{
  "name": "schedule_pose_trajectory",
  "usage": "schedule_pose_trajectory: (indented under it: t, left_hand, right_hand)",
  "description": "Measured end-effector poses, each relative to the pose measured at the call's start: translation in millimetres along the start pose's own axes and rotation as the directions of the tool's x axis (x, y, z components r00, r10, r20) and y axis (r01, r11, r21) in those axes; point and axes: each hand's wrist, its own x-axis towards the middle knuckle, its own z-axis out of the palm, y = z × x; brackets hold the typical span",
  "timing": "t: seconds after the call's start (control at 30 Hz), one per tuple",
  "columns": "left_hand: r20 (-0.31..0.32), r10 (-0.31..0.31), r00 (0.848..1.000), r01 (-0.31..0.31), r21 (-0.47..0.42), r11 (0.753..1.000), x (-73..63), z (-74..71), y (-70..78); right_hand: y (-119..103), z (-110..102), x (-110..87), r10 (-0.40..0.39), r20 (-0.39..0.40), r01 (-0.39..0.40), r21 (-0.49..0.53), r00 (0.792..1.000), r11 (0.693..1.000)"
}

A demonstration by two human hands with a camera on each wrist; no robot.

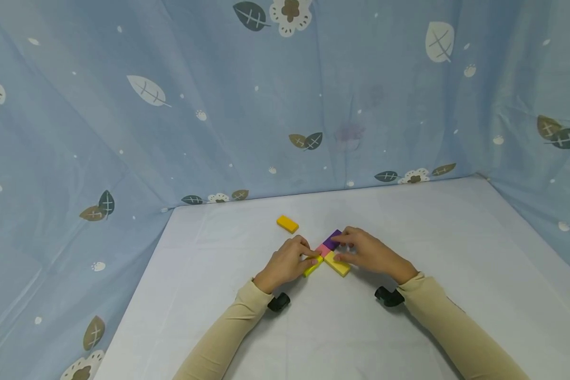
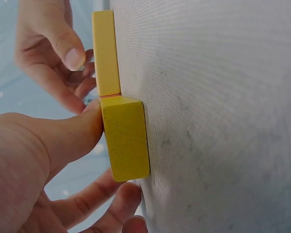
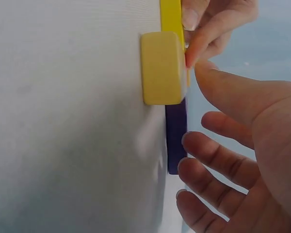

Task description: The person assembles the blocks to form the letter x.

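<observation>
Small rectangular blocks lie together on the white table. My left hand (image 1: 290, 259) holds the bright yellow block (image 2: 127, 141), thumb on its top and index fingertip at the pink block (image 1: 323, 250). The pink block lies between the bright yellow block and a purple block (image 1: 332, 240). A pale yellow block (image 1: 337, 264) extends from this join toward the near right. Over the purple and pale yellow blocks hovers my right hand (image 1: 368, 250). Its fingers are loosely bent, with the fingertips close to the purple block (image 3: 176, 138) and the thumb beside the pale yellow block (image 3: 161, 68).
An orange block (image 1: 287, 224) lies apart, beyond my left hand. Black wrist cameras (image 1: 278, 302) sit under both wrists. A blue curtain (image 1: 247, 116) with leaves and flowers hangs along the far edge and sides of the white table (image 1: 218, 316).
</observation>
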Motion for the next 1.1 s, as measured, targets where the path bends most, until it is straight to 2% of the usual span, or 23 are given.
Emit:
schedule_pose_trajectory:
  t: [0.27, 1.1]
  left_hand:
    - [-0.002, 0.012, 1.000, -0.012, 0.005, 1.000, 0.4, -0.7, -0.3]
    - [0.002, -0.015, 1.000, 0.015, 0.003, 1.000, -0.5, -0.5, 1.4]
  right_hand:
    - [-1.7, 4.2, -0.1, 0.045, 0.036, -0.045, 0.008, 0.998, 0.999]
    - [-2.5, 6.5, -1.1, 0.043, 0.030, -0.043, -0.005, 0.999, 0.999]
